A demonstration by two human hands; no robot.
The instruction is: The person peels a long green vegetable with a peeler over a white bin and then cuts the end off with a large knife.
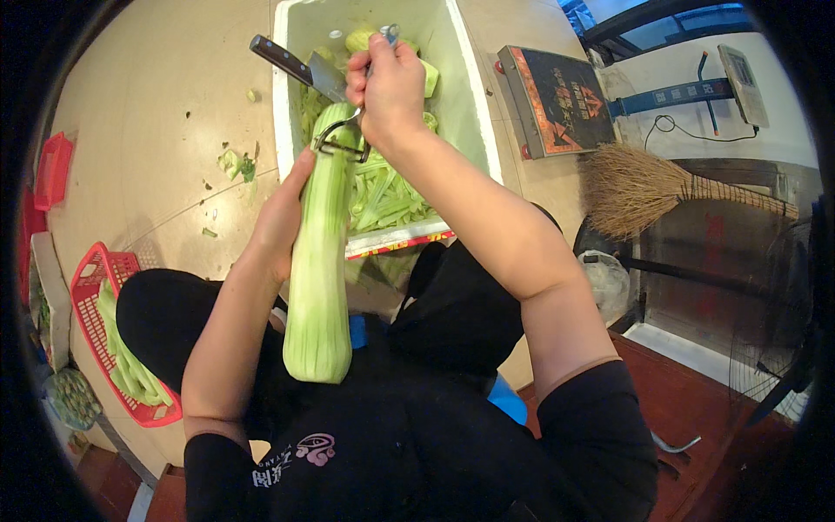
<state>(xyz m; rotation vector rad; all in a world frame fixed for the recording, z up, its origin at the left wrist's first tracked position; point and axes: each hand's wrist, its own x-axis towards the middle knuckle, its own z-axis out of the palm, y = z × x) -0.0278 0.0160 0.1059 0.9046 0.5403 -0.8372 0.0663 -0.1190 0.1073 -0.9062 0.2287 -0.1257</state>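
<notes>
A long, pale-green gourd (319, 280) with peel marks along its length slants from my lap over a white foam box (481, 140). My left hand (282, 218) supports its left side, the fingers hidden beneath it. In my right hand (394, 88) is a metal Y-shaped peeler (342, 136), its blade across the upper part of the gourd. Green peelings (385, 199) lie in the box below. A kitchen knife (284, 60) with a dark riveted handle rests over the box's left rim, its blade partly hidden by my right hand.
To my left stands a red plastic basket (85, 310) of long pale-green pieces. Vegetable scraps (229, 164) lie on the tiled floor (163, 98). At the right are a platform scale (561, 101) and a straw broom (639, 189).
</notes>
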